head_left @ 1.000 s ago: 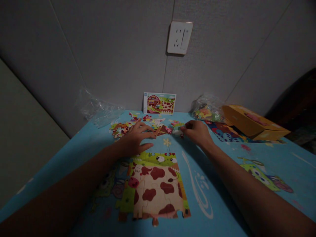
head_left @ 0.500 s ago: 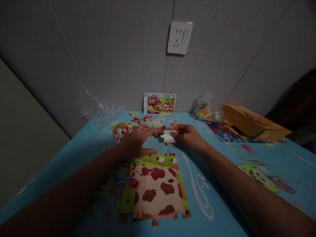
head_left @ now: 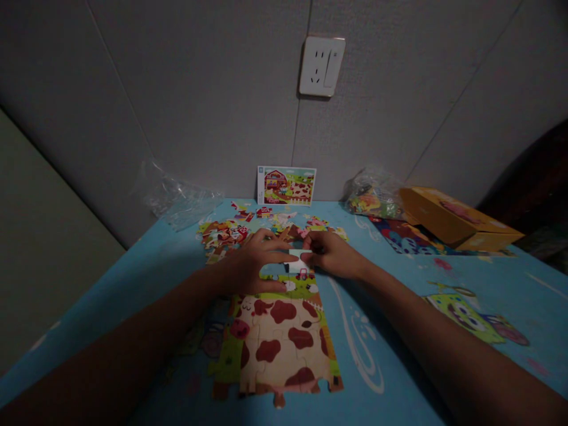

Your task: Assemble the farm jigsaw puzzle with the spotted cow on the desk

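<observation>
A partly joined jigsaw puzzle with a spotted cow lies flat in front of me. My right hand pinches a pale blue and white puzzle piece by its right side, at the puzzle's far edge. Part of a small red shape shows on that piece. My left hand is open, its fingers spread; the fingertips are at the left side of the piece and the thumb lies over the puzzle's upper part. Loose puzzle pieces are heaped beyond my hands, some hidden behind them.
A picture card leans on the wall beneath a socket. A clear plastic bag lies at the back left. At the back right are a bag of pieces and a yellow box. A blue patterned cover spans the table.
My right hand has brought the piece towards me, down against the puzzle's far edge. My left hand has shifted slightly, its fingers now closer to the piece.
</observation>
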Tool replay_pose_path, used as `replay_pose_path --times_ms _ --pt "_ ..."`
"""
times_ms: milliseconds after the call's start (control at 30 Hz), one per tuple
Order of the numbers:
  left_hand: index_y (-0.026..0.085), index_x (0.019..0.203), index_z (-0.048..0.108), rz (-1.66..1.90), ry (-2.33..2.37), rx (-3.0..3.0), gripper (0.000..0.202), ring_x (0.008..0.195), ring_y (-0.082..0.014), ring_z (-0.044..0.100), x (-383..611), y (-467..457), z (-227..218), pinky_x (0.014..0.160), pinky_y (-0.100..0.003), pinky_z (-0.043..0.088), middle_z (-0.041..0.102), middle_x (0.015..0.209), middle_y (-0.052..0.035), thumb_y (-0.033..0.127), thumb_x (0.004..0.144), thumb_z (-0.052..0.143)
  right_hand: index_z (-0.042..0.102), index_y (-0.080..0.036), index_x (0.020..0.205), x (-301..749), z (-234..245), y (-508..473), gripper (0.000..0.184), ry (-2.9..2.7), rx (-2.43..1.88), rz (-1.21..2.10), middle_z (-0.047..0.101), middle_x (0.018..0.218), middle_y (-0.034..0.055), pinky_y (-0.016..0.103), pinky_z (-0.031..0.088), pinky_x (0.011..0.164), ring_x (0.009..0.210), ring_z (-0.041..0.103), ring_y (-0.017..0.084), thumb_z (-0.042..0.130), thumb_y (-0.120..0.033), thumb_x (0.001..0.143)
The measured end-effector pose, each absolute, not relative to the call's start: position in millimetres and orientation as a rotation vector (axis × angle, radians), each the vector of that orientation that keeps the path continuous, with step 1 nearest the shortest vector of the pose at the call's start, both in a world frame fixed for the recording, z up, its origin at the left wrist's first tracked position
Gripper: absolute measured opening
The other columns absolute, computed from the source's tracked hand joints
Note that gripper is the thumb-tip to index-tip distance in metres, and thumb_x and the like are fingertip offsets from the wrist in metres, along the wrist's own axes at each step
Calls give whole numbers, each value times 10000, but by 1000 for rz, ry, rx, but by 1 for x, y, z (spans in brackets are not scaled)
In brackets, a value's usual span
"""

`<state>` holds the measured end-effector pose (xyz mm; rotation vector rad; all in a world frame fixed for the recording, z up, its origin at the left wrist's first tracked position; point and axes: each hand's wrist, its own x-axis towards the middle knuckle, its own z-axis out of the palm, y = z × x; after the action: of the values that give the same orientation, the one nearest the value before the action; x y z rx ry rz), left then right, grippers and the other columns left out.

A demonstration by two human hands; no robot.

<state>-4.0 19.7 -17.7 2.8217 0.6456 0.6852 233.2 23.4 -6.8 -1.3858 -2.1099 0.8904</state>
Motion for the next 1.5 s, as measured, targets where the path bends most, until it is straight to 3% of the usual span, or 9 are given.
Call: replay_pose_path --times_ms 367,1233,1500 --pt "327 1214 667 606 619 2845 477 1255 -314 431 -6 17 -12 1014 -507 387 503 1450 -58 436 759 762 578 -165 769 234 -7 24 71 -2218 -1442 743 619 693 19 257 368 600 621 528 131 635 -207 760" --pt "319 1220 669 554 606 2845 475 1254 -329 451 -7 20 -17 1005 -531 402 572 1389 -63 447 770 750 660 -160 878 231 -2 22 172 -2406 -1537 396 654 963 98 309 407 765 862 592 221 671 -291 767" --pt "317 1101 733 571 588 2848 352 1253 -329 431 -6 20 -15 1009 -552 392 569 1370 -80 443 773 747 594 -167 928 231 -4 20 266 -2349 -1489 364 595 1025 105 324 414 813 943 565 232 716 -288 724"
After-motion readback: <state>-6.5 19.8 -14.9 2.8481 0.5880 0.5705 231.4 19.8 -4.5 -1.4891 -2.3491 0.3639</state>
